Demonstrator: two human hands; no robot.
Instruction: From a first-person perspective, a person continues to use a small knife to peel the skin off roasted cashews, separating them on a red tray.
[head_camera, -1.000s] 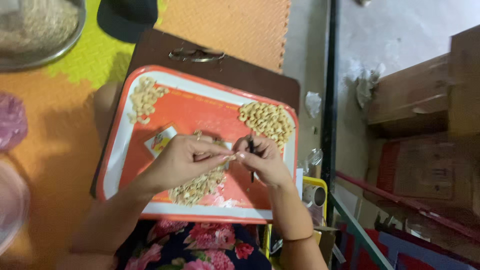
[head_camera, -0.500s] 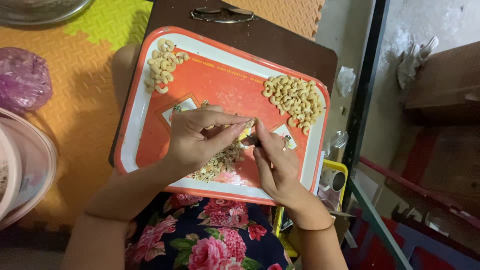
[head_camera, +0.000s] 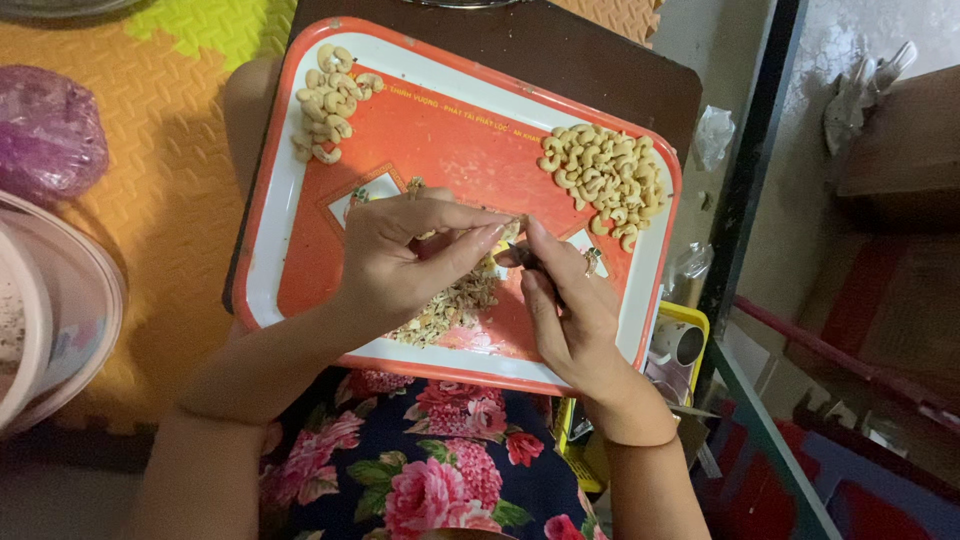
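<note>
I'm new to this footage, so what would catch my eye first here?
The orange tray on the person's lap, with the left hand and right hand meeting at its centre; the right holds a small dark tool. A big cashew pile sits top right, a smaller pile top left.

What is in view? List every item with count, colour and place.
tray: one, red with white rim, on the lap
board: one, brown, under the tray
big nut pile: one, pale, tray's upper right
small nut pile: one, pale, tray's upper left
peelings: one heap, tan, below the hands
mat: orange and green, left
bag: one, purple, left edge
bowl: one, pink, lower left
left hand: pinching something small, hidden
right hand: holding a dark tool
</note>
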